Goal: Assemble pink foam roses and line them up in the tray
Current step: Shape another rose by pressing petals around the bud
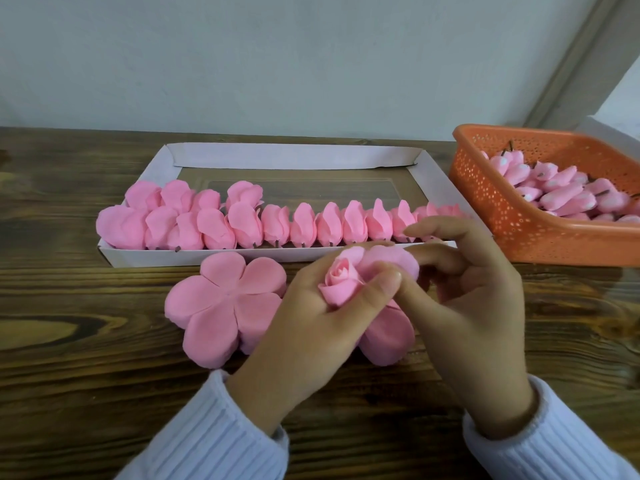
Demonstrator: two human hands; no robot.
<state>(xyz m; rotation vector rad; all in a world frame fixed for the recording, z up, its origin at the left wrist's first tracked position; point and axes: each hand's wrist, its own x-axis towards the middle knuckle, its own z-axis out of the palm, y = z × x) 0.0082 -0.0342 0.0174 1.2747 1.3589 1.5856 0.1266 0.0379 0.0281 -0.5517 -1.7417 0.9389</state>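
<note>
Pink foam rose [341,282], half built, is at low centre above the table [86,341], just on your side of the tray's near wall. Your left hand [311,327] comes in from 7 o'clock and grips it, thumb folded across the front of the rolled bud and fingers behind. Your right hand [471,292] comes in from 5 o'clock. Its thumb tip touches your left thumb, its middle fingers curl onto the loose petal at the bud's 1 o'clock, and its index finger stretches toward 9 o'clock above that petal. More pink petal [388,337] shows under both hands at 5 o'clock of the bud; can't tell if it's attached to the rose.

A flat five-petal piece [225,306] lies on the table at 9 o'clock of the rose, just beside the tray, its right edge hidden by your left hand.

The white card tray [298,155] is at 12 o'clock, long side across. Finished roses [304,225] are lined along its near wall, stems toward you, with a short second row behind them at the left end.

An orange perforated basket [519,233] at 2 o'clock holds pink buds [561,195] with dark stems. Its near corner is just beside the tray's right end.

White ribbed sleeves [207,438] cover both wrists.
</note>
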